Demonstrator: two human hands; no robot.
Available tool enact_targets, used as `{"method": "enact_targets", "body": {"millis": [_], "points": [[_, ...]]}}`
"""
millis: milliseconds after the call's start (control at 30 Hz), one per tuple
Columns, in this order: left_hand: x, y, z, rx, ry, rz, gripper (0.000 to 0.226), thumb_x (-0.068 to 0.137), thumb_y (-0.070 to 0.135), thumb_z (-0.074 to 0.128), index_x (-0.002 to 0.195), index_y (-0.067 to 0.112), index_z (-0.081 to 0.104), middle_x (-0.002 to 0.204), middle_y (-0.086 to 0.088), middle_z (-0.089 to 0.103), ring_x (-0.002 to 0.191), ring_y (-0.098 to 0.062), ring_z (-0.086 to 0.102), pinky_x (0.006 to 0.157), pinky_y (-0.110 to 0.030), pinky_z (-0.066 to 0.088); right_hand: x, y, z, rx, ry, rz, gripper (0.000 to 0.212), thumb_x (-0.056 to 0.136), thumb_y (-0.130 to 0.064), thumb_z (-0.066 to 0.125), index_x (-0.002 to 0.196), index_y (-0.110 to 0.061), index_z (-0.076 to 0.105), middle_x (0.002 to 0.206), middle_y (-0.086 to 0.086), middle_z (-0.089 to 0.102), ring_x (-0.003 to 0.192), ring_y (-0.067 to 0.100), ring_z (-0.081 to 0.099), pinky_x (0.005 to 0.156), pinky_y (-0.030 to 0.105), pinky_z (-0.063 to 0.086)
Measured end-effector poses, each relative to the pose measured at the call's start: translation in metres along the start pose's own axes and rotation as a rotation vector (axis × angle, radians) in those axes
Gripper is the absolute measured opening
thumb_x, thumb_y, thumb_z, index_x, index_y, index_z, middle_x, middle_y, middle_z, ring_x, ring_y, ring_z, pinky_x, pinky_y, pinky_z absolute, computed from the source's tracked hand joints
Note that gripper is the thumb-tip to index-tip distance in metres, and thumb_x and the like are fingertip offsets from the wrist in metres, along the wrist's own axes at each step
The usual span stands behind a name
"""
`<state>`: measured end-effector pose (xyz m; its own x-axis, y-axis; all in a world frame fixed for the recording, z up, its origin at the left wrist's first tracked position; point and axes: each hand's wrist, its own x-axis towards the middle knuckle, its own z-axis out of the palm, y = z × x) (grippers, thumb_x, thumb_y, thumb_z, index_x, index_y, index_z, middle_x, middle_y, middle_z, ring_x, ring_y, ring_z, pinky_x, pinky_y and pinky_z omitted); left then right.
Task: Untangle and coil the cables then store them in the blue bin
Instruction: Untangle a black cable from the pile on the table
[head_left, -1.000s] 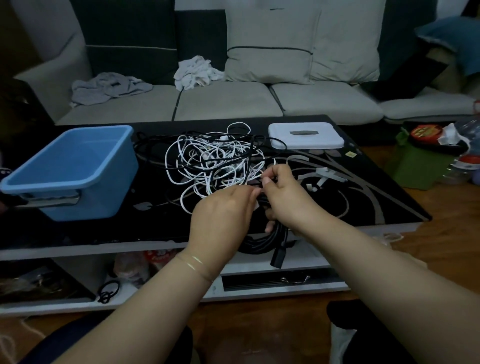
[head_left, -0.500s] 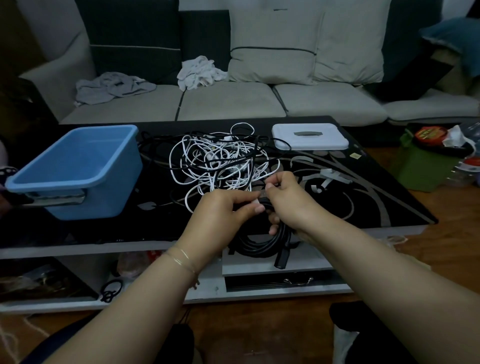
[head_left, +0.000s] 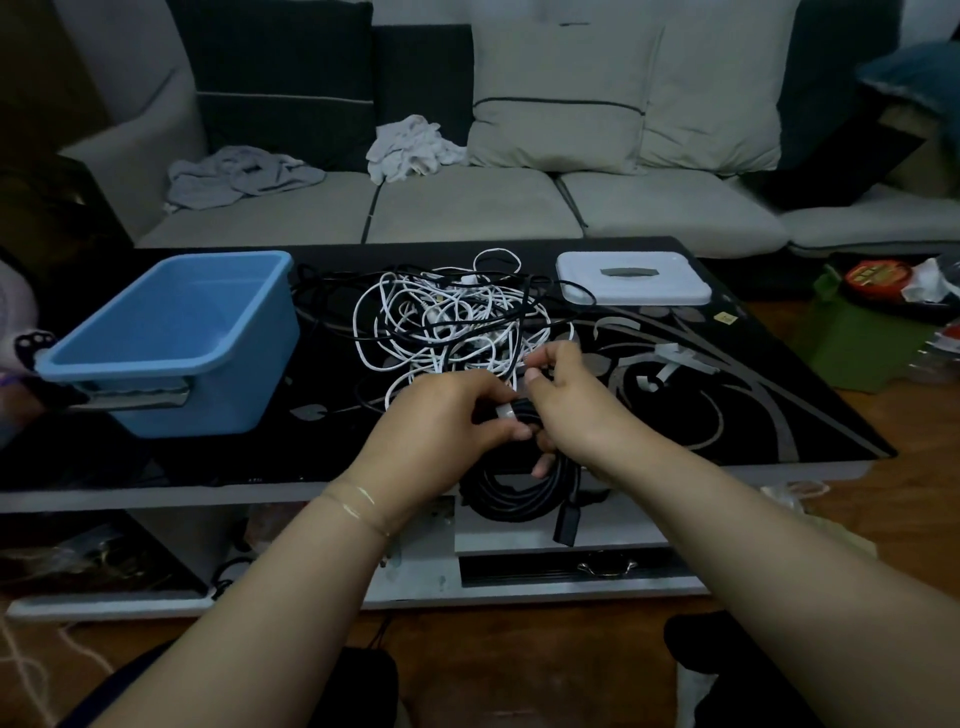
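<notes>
Cables: black coil (head_left: 511, 480) hanging off table edge (head_left: 156, 493) at 6 o'clock, gripped by right hand (head_left: 571, 410); left hand (head_left: 441, 421) pinching a white tie at its top. White tangle (head_left: 447, 322) at 12 o'clock, untouched. Probably securing the coil; next, into blue bin (head_left: 171, 343) at 9 o'clock.

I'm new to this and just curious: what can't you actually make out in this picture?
- Top of the black cable coil: head view, hidden by the left hand and right hand.
- White tangle: strands too fine to count.
- Blue bin: near floor hidden behind its wall.
</notes>
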<state>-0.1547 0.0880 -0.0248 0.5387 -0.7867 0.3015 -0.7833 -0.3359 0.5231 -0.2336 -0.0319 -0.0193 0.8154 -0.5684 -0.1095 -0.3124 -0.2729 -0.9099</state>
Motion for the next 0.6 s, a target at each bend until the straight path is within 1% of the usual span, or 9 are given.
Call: {"method": "enact_targets", "body": {"millis": [67, 134, 167, 200, 301, 367, 434, 501, 601], "points": [[0.000, -0.003, -0.003, -0.048, -0.002, -0.022, 0.029, 0.078, 0.038, 0.077, 0.103, 0.025, 0.071, 0.086, 0.010, 0.069, 0.084, -0.008, 0.064, 0.077, -0.030, 0.051, 0.001, 0.000, 0.004, -0.006, 0.003, -0.020, 0.012, 0.102, -0.024, 0.034, 0.112, -0.018, 0.034, 0.083, 0.005, 0.047, 0.037, 0.017, 0.045, 0.062, 0.057, 0.056], [0.000, -0.003, -0.006, 0.050, -0.005, 0.035, 0.026, 0.081, 0.036, 0.073, 0.104, 0.024, 0.070, 0.089, 0.007, 0.070, 0.085, -0.011, 0.063, 0.077, -0.033, 0.050, 0.002, 0.000, 0.008, 0.021, 0.010, -0.018, 0.010, 0.102, -0.024, 0.034, 0.111, -0.019, 0.034, 0.082, 0.005, 0.048, 0.036, 0.017, 0.045, 0.063, 0.059, 0.055], [0.000, -0.003, -0.008, 0.111, 0.005, 0.078, 0.025, 0.084, 0.035, 0.070, 0.106, 0.023, 0.069, 0.092, 0.005, 0.070, 0.087, -0.015, 0.063, 0.077, -0.033, 0.048, 0.004, 0.000, 0.011, 0.042, 0.013, -0.012, 0.010, 0.102, -0.024, 0.034, 0.111, -0.019, 0.035, 0.083, 0.004, 0.048, 0.035, 0.016, 0.046, 0.061, 0.057, 0.056], [0.000, -0.003, -0.008, 0.167, 0.020, 0.126, 0.024, 0.086, 0.034, 0.068, 0.107, 0.022, 0.068, 0.095, 0.004, 0.070, 0.089, -0.017, 0.063, 0.076, -0.034, 0.047, 0.006, -0.001, 0.011, 0.066, 0.020, -0.004, 0.010, 0.102, -0.023, 0.034, 0.111, -0.019, 0.035, 0.084, 0.004, 0.049, 0.034, 0.014, 0.046, 0.056, 0.052, 0.056], [0.000, -0.005, -0.009, 0.268, 0.085, 0.218, 0.025, 0.090, 0.032, 0.062, 0.111, 0.019, 0.064, 0.099, 0.001, 0.068, 0.094, -0.023, 0.063, 0.075, -0.037, 0.046, 0.012, -0.004, 0.014, 0.159, 0.040, 0.011, 0.011, 0.102, -0.021, 0.035, 0.112, -0.016, 0.036, 0.089, 0.007, 0.048, 0.028, 0.004, 0.042, 0.039, 0.033, 0.051], [0.001, -0.008, -0.008, 0.201, 0.121, 0.161, 0.030, 0.089, 0.033, 0.065, 0.116, 0.020, 0.062, 0.101, 0.002, 0.069, 0.096, -0.020, 0.063, 0.078, -0.036, 0.047, 0.016, -0.006, 0.015, 0.173, 0.060, -0.007, 0.011, 0.102, -0.021, 0.036, 0.112, -0.016, 0.035, 0.093, 0.008, 0.046, 0.032, 0.005, 0.043, 0.035, 0.028, 0.048], [0.002, -0.014, -0.009, 0.024, 0.109, 0.036, 0.034, 0.085, 0.031, 0.071, 0.117, 0.022, 0.063, 0.104, 0.006, 0.070, 0.097, -0.013, 0.064, 0.085, -0.032, 0.048, 0.019, -0.007, 0.018, 0.186, 0.073, -0.035, 0.010, 0.102, -0.021, 0.035, 0.111, -0.016, 0.035, 0.091, 0.006, 0.044, 0.039, 0.008, 0.042, 0.035, 0.028, 0.048], [0.004, -0.021, -0.012, -0.089, 0.104, -0.036, 0.032, 0.081, 0.027, 0.075, 0.112, 0.023, 0.067, 0.100, 0.009, 0.071, 0.094, -0.007, 0.064, 0.086, -0.031, 0.050, 0.022, -0.008, 0.022, 0.237, 0.073, -0.047, 0.009, 0.103, -0.021, 0.034, 0.109, -0.015, 0.035, 0.084, 0.005, 0.041, 0.035, 0.006, 0.038, 0.036, 0.029, 0.048], [0.005, -0.027, -0.016, -0.065, 0.120, -0.011, 0.026, 0.082, 0.026, 0.074, 0.107, 0.023, 0.069, 0.094, 0.011, 0.071, 0.089, -0.006, 0.064, 0.082, -0.031, 0.050, 0.026, -0.009, 0.029, 0.296, 0.041, -0.029, 0.009, 0.103, -0.022, 0.034, 0.108, -0.015, 0.035, 0.081, 0.005, 0.041, 0.030, 0.003, 0.034, 0.040, 0.033, 0.051]]}}
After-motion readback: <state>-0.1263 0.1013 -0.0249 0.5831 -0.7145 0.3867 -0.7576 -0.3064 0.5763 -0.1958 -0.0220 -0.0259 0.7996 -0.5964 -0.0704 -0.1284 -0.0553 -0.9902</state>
